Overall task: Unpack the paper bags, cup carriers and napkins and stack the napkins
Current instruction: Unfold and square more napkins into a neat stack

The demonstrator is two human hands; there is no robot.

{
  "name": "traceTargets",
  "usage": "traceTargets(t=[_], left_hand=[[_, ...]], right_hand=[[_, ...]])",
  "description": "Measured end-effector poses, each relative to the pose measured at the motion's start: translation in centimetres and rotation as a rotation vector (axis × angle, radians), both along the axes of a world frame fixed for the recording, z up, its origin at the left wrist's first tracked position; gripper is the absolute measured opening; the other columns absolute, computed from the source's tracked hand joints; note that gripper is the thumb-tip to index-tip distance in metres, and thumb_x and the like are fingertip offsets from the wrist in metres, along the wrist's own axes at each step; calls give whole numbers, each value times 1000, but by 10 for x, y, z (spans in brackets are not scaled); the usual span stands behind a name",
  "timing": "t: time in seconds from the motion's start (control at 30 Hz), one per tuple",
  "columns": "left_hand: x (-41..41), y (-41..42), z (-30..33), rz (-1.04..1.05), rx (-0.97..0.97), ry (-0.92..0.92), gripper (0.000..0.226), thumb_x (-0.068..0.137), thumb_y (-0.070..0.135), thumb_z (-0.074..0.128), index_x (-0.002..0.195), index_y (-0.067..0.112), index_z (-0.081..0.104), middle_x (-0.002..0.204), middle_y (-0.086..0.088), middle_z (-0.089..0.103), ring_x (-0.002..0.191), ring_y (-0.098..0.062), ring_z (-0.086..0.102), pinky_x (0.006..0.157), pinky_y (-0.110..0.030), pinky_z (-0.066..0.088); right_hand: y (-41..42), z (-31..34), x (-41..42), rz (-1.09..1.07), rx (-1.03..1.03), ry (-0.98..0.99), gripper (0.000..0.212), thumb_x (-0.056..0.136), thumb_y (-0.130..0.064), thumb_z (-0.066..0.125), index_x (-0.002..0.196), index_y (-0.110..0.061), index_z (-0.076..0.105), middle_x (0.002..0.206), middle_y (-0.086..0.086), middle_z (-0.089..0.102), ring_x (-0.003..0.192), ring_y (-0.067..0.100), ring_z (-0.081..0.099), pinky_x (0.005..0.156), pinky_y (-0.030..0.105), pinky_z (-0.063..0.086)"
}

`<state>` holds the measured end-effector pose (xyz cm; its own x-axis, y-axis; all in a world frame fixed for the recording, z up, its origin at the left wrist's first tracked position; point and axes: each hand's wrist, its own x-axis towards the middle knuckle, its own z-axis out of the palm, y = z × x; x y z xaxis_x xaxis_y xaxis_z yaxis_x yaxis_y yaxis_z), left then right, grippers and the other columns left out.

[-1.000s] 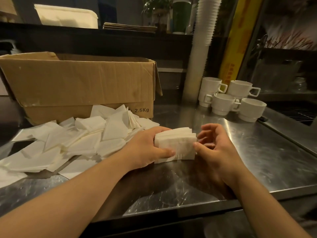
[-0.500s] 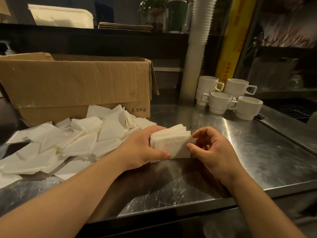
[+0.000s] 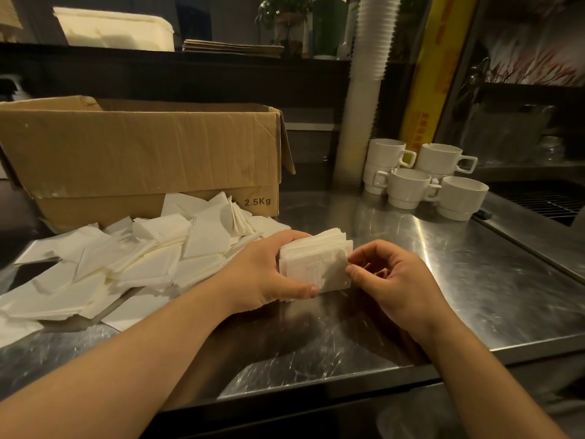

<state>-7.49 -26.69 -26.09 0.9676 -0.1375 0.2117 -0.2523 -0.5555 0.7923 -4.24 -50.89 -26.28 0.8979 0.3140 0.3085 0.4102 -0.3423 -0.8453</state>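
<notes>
We are gripping the napkin stack point(image 3: 316, 264) upright in our left hand point(image 3: 266, 270), right of the cardboard box point(image 3: 139, 153), while our curled right hand point(image 3: 389, 277) is pinching its edge, ideally squaring it gently.

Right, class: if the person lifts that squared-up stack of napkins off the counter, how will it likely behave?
The napkin stack is thin folded paper, so probably light and soft. Its layers look loose at the top edge, so they would likely fan or slip unless squeezed; the left hand already grips one side, the right hand touches the other. On the smooth steel counter, a push would probably shear it.
</notes>
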Motion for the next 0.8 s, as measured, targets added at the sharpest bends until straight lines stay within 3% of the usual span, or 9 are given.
traceTargets(t=[0.17,0.27,0.5,0.67,0.8], left_hand=[[0,1,0,-12,4,-4,68,73,37,93,127,46,52,115,27,62,109,13,55,82,-9,54],[0,1,0,-12,16,1,69,73,38,93,128,47,51,115,27,61,109,13,55,81,-8,53],[-3,1,3,-32,10,33,69,74,36,92,123,54,48,115,31,60,107,17,53,78,-2,48],[-4,0,5,-42,33,51,69,74,39,91,123,55,46,115,31,59,107,17,53,81,-4,48],[-4,0,5,-36,54,52,67,75,41,90,122,56,44,117,32,57,107,16,52,79,-2,46]], right_hand=[[0,-2,1,-1,-19,-7,17,90,-26,75,101,-35,66,89,-17,71,83,7,66,73,28,62],[0,-1,2,-19,-20,-7,11,91,-26,73,97,-33,68,89,-12,72,83,10,67,71,26,61],[0,-2,1,14,11,26,6,95,-25,69,94,-31,69,90,-8,73,85,18,68,77,37,63],[0,-1,-1,26,16,27,10,93,-24,69,95,-34,71,92,-7,73,83,19,67,72,33,63],[0,-1,-1,30,-10,28,8,92,-27,70,94,-35,72,91,-7,73,83,20,67,73,37,62]])
